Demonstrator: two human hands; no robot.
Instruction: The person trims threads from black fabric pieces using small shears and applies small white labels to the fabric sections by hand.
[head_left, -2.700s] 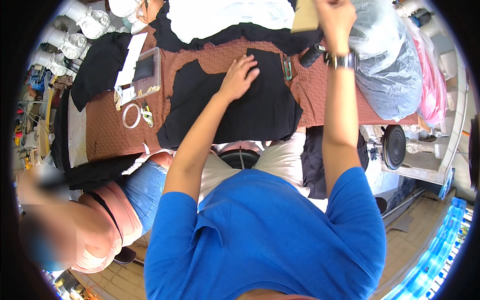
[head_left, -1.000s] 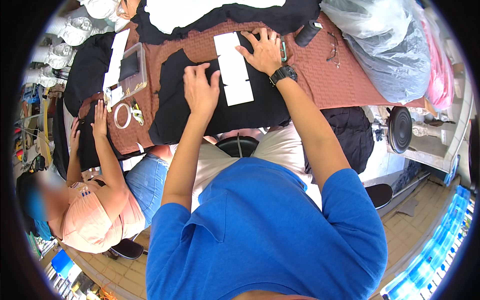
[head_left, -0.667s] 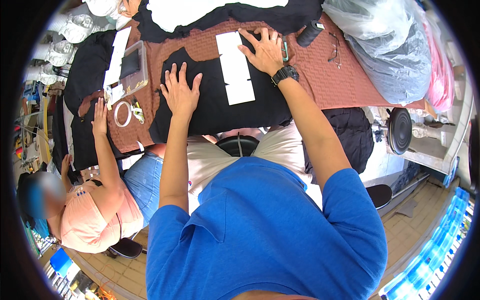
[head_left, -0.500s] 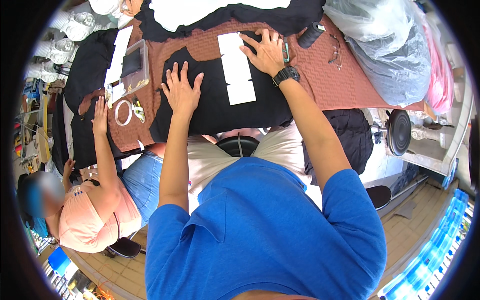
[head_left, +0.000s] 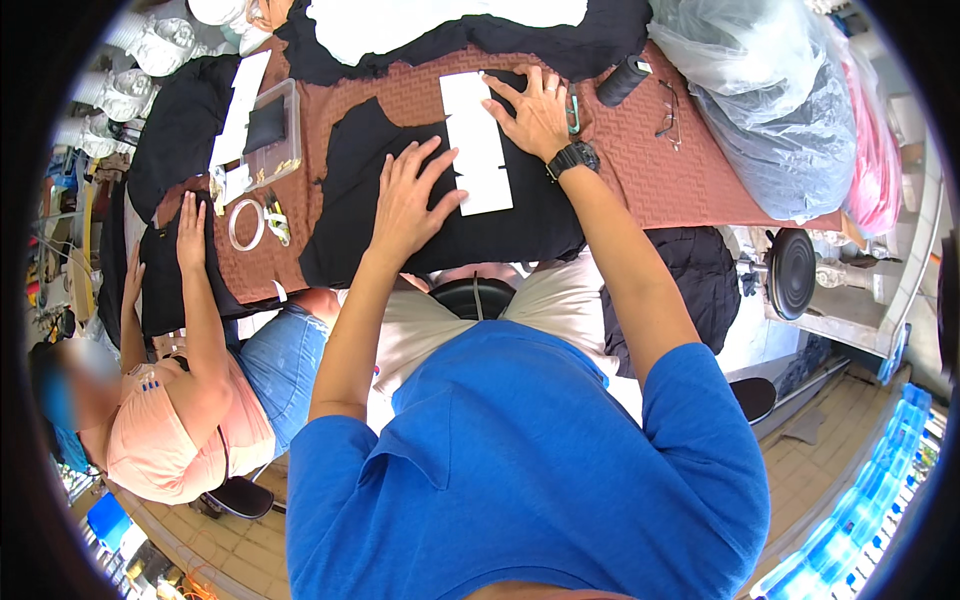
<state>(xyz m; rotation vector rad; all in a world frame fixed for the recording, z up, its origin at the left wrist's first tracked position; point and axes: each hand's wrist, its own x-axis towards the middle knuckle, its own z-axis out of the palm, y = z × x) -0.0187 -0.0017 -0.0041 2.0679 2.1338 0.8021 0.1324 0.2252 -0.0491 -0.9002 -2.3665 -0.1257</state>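
One notched white card [head_left: 478, 140] lies flat on the black cloth [head_left: 350, 235]; its centre is the clock reference. Left hand [head_left: 415, 195]: 8 o'clock, fingers spread, tips at the card's edge. Right hand [head_left: 532, 115]: 2 o'clock, fingers spread, index fingertip at the card's 12 o'clock end. Snips [head_left: 573, 113] and spool [head_left: 623, 80]: 2 o'clock, beyond that hand. Ring [head_left: 232, 226]: 8 o'clock, well apart.

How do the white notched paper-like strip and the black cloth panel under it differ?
Size: the white notched paper-like strip is narrow; the black cloth panel is much broader.
Outline: the strip is straight-sided and roughly rectangular; the panel is irregular, with curved edges.
Position: the strip lies on the panel; the panel lies on the brown textured tablecloth.
Shared: both lie largely flat.
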